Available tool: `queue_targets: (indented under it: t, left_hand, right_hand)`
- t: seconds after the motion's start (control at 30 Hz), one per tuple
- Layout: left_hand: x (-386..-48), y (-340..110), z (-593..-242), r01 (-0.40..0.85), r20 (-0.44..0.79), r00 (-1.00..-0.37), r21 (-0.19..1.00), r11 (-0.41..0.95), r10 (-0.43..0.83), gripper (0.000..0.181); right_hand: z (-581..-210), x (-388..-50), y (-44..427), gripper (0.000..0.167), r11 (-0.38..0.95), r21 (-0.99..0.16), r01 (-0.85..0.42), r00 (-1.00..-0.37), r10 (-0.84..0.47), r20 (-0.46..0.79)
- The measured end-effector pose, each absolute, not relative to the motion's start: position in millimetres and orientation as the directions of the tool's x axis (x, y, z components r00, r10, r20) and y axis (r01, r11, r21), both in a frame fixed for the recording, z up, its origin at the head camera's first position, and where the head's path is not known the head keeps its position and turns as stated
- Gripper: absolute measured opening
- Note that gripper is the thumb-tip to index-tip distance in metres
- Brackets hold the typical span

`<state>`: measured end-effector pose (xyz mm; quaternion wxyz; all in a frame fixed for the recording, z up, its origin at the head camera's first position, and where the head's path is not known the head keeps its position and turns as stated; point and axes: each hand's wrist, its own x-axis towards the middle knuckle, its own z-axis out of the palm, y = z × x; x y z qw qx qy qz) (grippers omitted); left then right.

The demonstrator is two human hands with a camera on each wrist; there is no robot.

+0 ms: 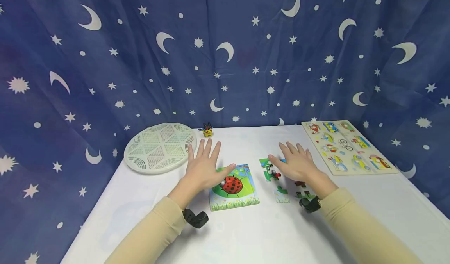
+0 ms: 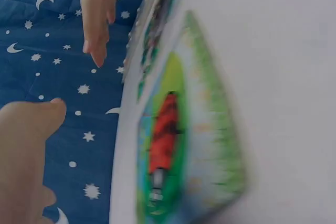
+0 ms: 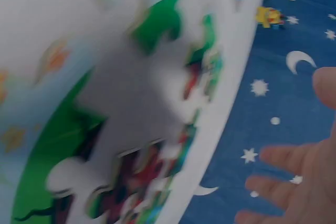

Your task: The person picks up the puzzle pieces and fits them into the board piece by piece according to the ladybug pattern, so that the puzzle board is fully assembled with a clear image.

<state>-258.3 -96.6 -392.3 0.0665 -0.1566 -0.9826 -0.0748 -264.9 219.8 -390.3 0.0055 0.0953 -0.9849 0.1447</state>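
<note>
My left hand (image 1: 203, 172), fingers spread, hovers over the upper left of the ladybug picture (image 1: 233, 186) and holds nothing. Palm down, my right hand (image 1: 297, 165) is spread above loose puzzle pieces (image 1: 282, 195), partly hiding them. In the left wrist view the ladybug picture (image 2: 202, 145) lies flat and blurred, with my left hand (image 2: 23, 156) at the left edge and my right hand (image 2: 100, 14) at the top. The right wrist view has my right hand (image 3: 304, 177) apart from the blurred pieces (image 3: 157, 22).
A pale round lattice-patterned lid or tray (image 1: 159, 148) lies at the back left, with a small yellow figure (image 1: 208, 130) beside it. At the back right is a wooden board with vehicle pictures (image 1: 346, 147). A blue star-patterned curtain (image 1: 246, 61) hangs behind the white table (image 1: 242, 236).
</note>
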Motion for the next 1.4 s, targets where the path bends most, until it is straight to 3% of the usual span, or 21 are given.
queue_targets:
  t: [0.2,0.33,0.6,1.03,1.27,1.4]
  left_hand:
    - [-228,-112,-424,0.360,0.126,-0.932,0.246,0.900,0.339,0.105]
    - [-209,-121,-445,0.366,0.136,-0.931,0.315,0.876,0.340,0.112]
    - [-188,-133,-461,0.333,0.144,-0.943,0.399,0.854,0.301,0.129]
    - [-188,-133,-471,0.358,0.157,-0.934,0.389,0.849,0.322,0.104]
    - [-187,-131,-469,0.374,0.178,-0.927,0.364,0.853,0.330,0.102]
    - [-187,-132,-468,0.359,0.176,-0.933,0.360,0.861,0.315,0.103]
  right_hand:
    - [-407,-270,221,0.058,0.920,-0.238,-0.310,-0.951,-0.298,0.087]
    - [-416,-278,218,0.049,0.917,-0.237,-0.320,-0.947,-0.309,0.084]
    - [-413,-303,207,0.052,0.921,-0.203,-0.332,-0.941,-0.339,0.004]
    - [-407,-330,206,0.050,0.919,-0.322,-0.229,-0.929,-0.305,-0.209]
    - [-408,-330,206,0.056,0.922,-0.339,-0.189,-0.942,-0.268,-0.204]
    - [-410,-328,202,0.055,0.899,-0.407,-0.161,-0.944,-0.261,-0.203]
